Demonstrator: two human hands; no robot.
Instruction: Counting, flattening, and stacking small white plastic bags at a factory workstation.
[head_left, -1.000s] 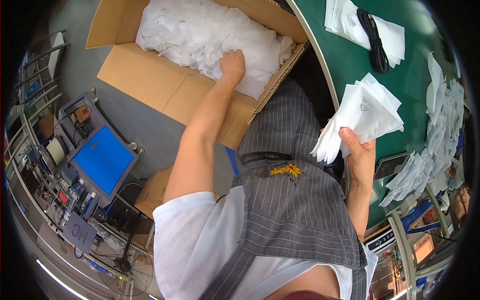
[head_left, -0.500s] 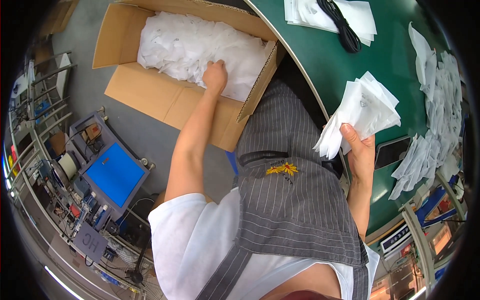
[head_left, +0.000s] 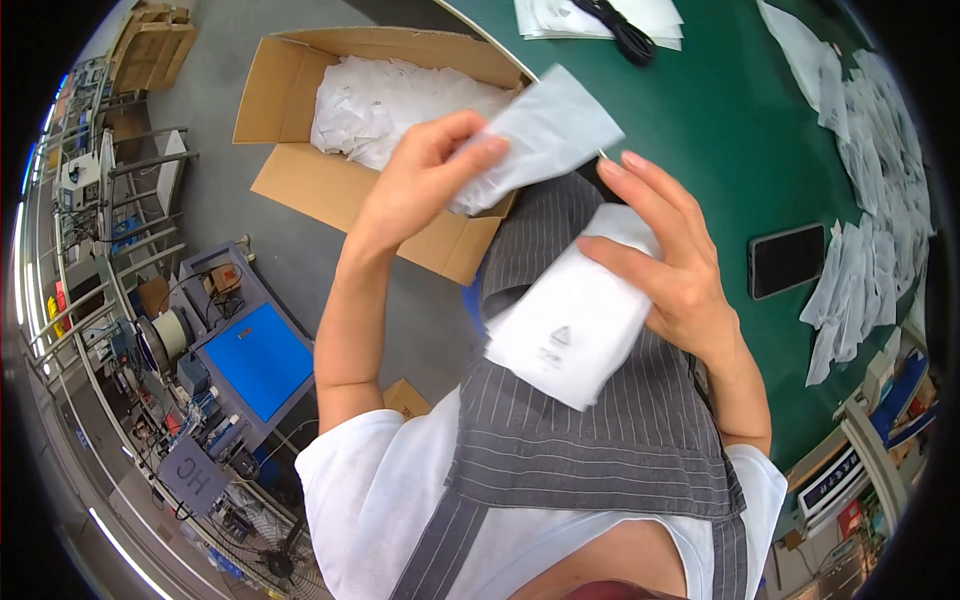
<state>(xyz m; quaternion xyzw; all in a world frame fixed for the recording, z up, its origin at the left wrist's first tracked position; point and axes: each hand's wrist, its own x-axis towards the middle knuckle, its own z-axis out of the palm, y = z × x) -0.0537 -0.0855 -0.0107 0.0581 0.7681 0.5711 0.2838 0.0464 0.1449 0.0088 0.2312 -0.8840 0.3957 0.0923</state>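
Note:
My left hand [head_left: 432,165] pinches a white translucent bag [head_left: 550,125] between thumb and fingers, held up in front of the carton. In my right hand [head_left: 672,262] is a stack of white bags [head_left: 572,335], gripped at its upper end, with a small grey print on the top one. The stack hangs over my striped apron. The tips of my right index and middle fingers reach up close to the lower right corner of the single bag; whether they touch it I cannot tell. Behind my left hand the open cardboard box [head_left: 345,195] holds a heap of white bags [head_left: 365,110].
On the green table [head_left: 700,130] to the right lie a dark phone [head_left: 787,260] and a long pile of white bags [head_left: 880,180]. A coiled black cable [head_left: 622,35] rests on flat bags [head_left: 545,18] at the back. A blue-topped cart [head_left: 260,358] stands at the left.
My left hand has risen out of the box with a bag. My right hand has moved left off the table side, bringing the stack in front of my apron and tilting it downward.

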